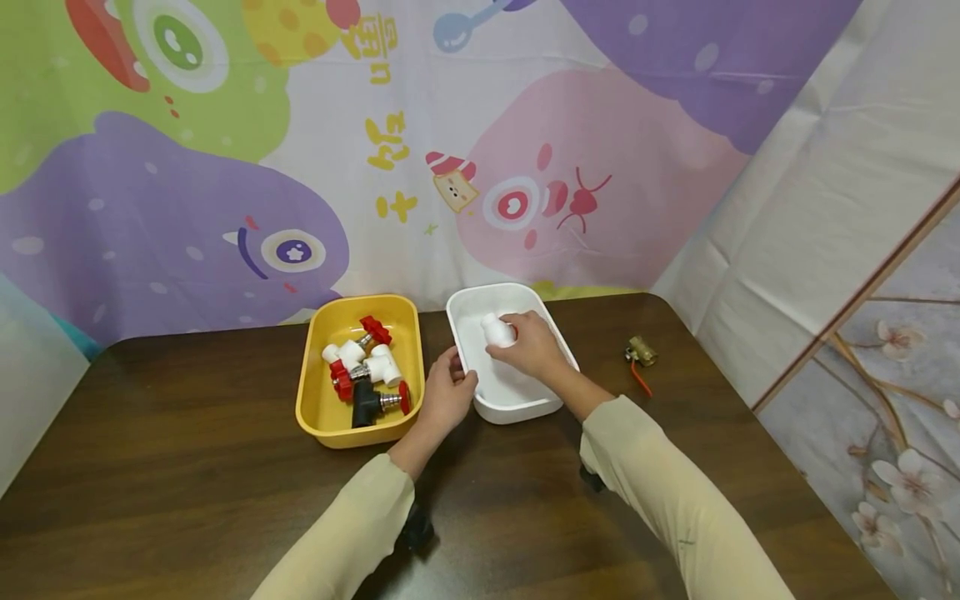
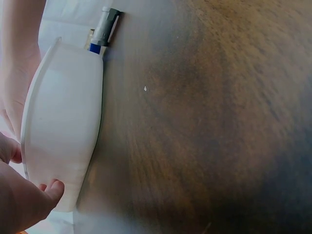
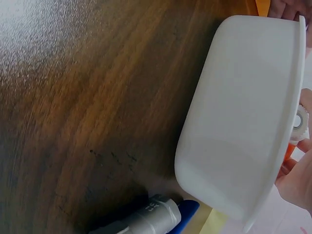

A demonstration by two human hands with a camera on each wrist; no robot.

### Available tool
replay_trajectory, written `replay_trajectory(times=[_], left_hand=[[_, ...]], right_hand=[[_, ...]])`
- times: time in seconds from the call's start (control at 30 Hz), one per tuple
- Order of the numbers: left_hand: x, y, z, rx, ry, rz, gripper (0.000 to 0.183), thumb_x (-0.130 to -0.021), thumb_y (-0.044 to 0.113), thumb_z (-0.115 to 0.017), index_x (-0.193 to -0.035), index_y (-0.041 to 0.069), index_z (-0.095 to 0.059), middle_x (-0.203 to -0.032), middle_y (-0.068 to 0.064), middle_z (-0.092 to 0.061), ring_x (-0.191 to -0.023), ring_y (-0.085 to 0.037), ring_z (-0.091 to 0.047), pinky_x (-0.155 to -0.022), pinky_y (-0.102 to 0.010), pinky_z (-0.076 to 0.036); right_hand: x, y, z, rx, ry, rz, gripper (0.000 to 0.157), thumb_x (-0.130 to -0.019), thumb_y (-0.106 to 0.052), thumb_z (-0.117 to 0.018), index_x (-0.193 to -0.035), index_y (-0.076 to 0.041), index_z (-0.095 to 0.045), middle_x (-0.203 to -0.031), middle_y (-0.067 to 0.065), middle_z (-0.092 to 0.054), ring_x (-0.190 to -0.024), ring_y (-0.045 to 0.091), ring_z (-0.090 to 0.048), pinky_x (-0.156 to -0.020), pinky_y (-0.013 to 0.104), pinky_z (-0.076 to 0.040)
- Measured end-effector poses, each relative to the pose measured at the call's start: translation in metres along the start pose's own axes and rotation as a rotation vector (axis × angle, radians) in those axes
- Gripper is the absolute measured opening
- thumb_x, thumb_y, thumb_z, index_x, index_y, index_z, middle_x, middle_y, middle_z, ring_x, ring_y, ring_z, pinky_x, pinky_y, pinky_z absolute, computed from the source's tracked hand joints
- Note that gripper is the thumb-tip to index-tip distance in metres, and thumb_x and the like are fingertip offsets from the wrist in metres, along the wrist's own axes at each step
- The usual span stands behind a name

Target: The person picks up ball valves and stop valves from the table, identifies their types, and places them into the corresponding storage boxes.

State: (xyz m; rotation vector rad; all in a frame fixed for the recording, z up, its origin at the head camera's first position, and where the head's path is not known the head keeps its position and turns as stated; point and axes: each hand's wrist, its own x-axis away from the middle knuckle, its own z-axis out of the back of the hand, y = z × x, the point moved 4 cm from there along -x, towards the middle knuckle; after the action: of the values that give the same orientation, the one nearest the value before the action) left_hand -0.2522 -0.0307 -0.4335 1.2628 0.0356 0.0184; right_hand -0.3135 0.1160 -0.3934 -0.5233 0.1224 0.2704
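My right hand [image 1: 531,346] reaches into the white tray [image 1: 517,408], pinching a white plastic valve [image 1: 497,330] above its floor. A round opening shows at the end of the valve [image 3: 299,121] in the right wrist view, with an orange-red part beside it, partly covered by the fingers. My left hand [image 1: 447,396] holds the left edge of the tray near its front corner. From the left wrist view, the left thumb [image 2: 56,189] lies against the tray's outer wall and a fingertip sits at the rim.
Left of the white tray stands a yellow tray [image 1: 311,400] with white valves [image 1: 381,367] with red knobs and a black valve [image 1: 366,403]. A brass valve with an orange lever [image 1: 641,353] lies on the table to the right. A patterned cloth [image 1: 420,250] hangs behind the table.
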Motion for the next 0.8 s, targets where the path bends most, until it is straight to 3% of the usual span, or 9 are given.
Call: replay_trajectory(times=[0.8], left_hand=[[0.0,0.002,0.001,0.026,0.014,-0.034,0.05,-0.091,0.009,-0.054,-0.136,-0.005,-0.039,-0.12,-0.021,-0.052,-0.106,-0.029,-0.057,-0.092,-0.038,-0.051]], right_hand=[[0.005,-0.005,-0.018,-0.04,-0.038,-0.015,0.058,-0.073,-0.036,-0.075,-0.12,-0.005,-0.061,-0.104,0.013,-0.061,-0.098,0.026,-0.054,-0.082,0.037,-0.045]])
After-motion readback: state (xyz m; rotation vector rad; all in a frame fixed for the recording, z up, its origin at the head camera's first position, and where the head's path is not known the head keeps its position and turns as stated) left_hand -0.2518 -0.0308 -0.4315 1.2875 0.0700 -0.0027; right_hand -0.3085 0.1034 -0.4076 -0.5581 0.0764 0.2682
